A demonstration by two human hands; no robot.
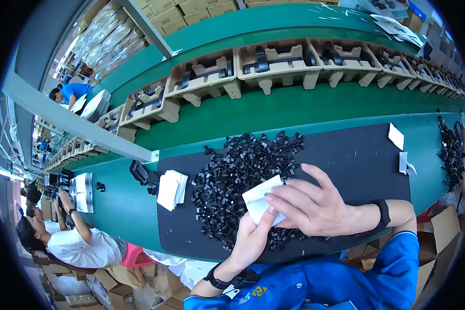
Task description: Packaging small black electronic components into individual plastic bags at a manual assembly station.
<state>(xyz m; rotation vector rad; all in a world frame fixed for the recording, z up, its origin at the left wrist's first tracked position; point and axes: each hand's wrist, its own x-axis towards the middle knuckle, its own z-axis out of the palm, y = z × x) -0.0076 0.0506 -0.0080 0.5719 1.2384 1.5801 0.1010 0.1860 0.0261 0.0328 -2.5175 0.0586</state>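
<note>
A small white sheet of folded paper (263,195) is held above a heap of small black plastic parts (237,170). My left hand (252,233) grips its lower edge, with the thumb on top. Coming in from the right, my right hand (312,206) lays its bent fingers over the sheet's right side, while the thumb stands apart, holding nothing. The heap spreads on a black mat (346,155) on the green bench, partly hidden by my hands. Left of the heap lies a stack of white folded papers (171,190).
Beyond the bench, a green conveyor (212,118) carries a row of brown pulp trays (278,64) with black items. A metal post (77,121) crosses at left. Black cables (450,150) lie at far right. A co-worker in a white shirt (85,243) sits at left. Cardboard boxes (439,243) stand below.
</note>
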